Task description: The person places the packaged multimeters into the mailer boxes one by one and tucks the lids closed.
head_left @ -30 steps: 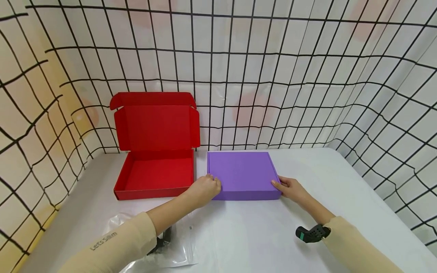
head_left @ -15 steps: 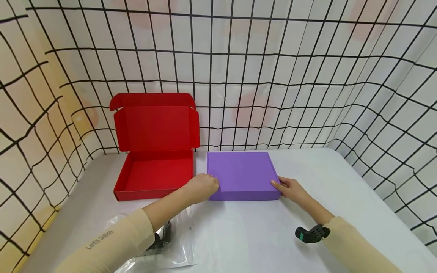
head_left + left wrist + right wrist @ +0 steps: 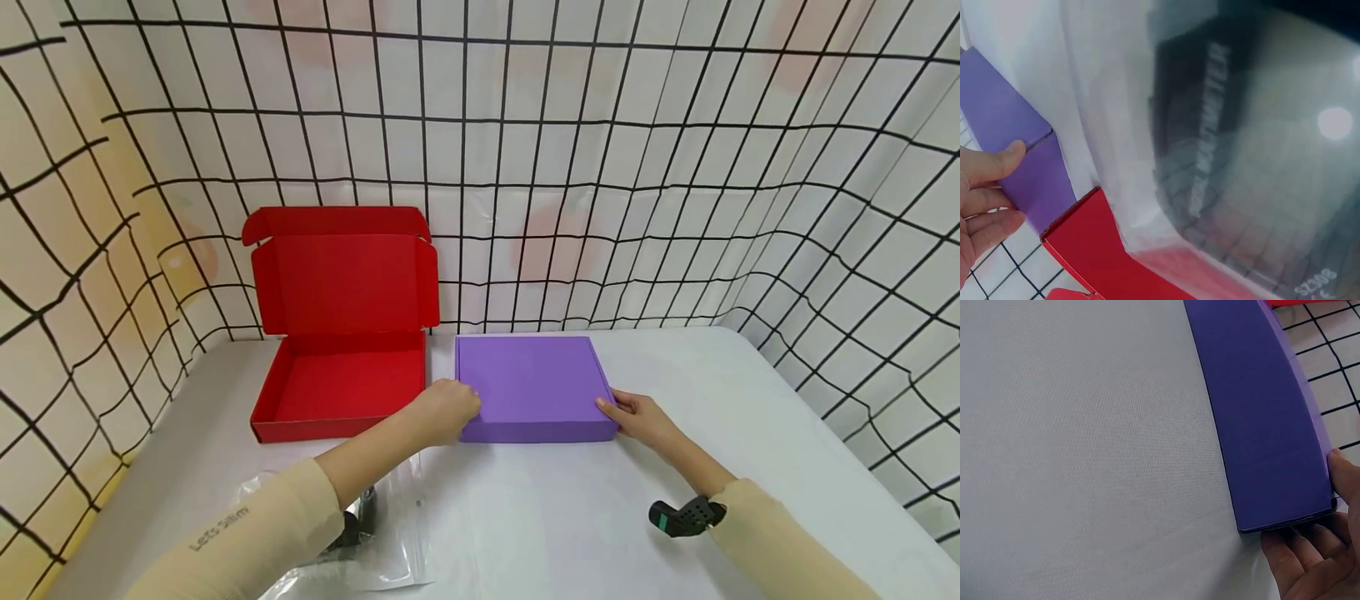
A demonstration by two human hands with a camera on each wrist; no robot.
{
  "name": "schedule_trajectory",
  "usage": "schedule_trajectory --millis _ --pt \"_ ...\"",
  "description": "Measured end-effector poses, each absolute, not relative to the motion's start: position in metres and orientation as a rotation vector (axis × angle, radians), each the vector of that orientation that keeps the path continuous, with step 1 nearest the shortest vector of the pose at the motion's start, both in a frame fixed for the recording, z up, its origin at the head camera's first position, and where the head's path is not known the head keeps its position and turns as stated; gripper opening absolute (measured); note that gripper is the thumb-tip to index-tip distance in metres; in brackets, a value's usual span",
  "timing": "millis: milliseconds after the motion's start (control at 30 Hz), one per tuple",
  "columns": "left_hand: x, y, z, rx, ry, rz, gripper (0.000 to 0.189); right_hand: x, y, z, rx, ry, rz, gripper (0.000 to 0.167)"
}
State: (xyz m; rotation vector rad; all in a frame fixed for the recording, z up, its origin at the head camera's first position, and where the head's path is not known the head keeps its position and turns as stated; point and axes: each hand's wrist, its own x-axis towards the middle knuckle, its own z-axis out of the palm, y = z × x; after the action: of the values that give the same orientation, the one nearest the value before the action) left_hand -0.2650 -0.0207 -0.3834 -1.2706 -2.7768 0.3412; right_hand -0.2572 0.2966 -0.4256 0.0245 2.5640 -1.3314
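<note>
A shut purple cardboard box (image 3: 536, 383) lies flat on the white table. My left hand (image 3: 444, 412) grips its left side near the front corner. In the left wrist view, the thumb (image 3: 1009, 159) presses by the corner edge, with the other fingers against the box's side. My right hand (image 3: 637, 415) holds the front right corner, thumb on the lid's edge. Bent fingers (image 3: 1300, 547) touch the end wall in the right wrist view. Left of the purple box stands a red cardboard box (image 3: 352, 383), its lid raised and its visible inside bare.
A clear plastic bag (image 3: 397, 550) with a dark item inside lies under the left forearm. Close to the left wrist camera, blurred lettering (image 3: 1213, 119) seems to read MULTIMETER. Black grid wire panels (image 3: 570, 183) wall the table (image 3: 540, 517) at the back and sides.
My left hand has shifted slightly left along the purple box's corner and its knuckles have turned a little. The right hand and both boxes stay in place.
</note>
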Motion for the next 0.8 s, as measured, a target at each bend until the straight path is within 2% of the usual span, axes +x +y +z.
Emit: schedule_trajectory --millis 367,633,800 --pt "-0.256 -0.014 -0.389 -1.308 -2.558 0.679 0.019 -0.258 0.299 -0.428 0.028 2.557 -1.367 0.071" --pt "-0.251 -0.012 -0.394 -1.322 -2.488 0.687 0.020 -0.257 0.298 -0.428 0.007 2.563 -1.362 0.071" --pt "-0.251 -0.014 -0.397 -1.295 -2.438 0.656 0.014 -0.255 0.297 -0.427 0.020 2.566 -1.362 0.072"
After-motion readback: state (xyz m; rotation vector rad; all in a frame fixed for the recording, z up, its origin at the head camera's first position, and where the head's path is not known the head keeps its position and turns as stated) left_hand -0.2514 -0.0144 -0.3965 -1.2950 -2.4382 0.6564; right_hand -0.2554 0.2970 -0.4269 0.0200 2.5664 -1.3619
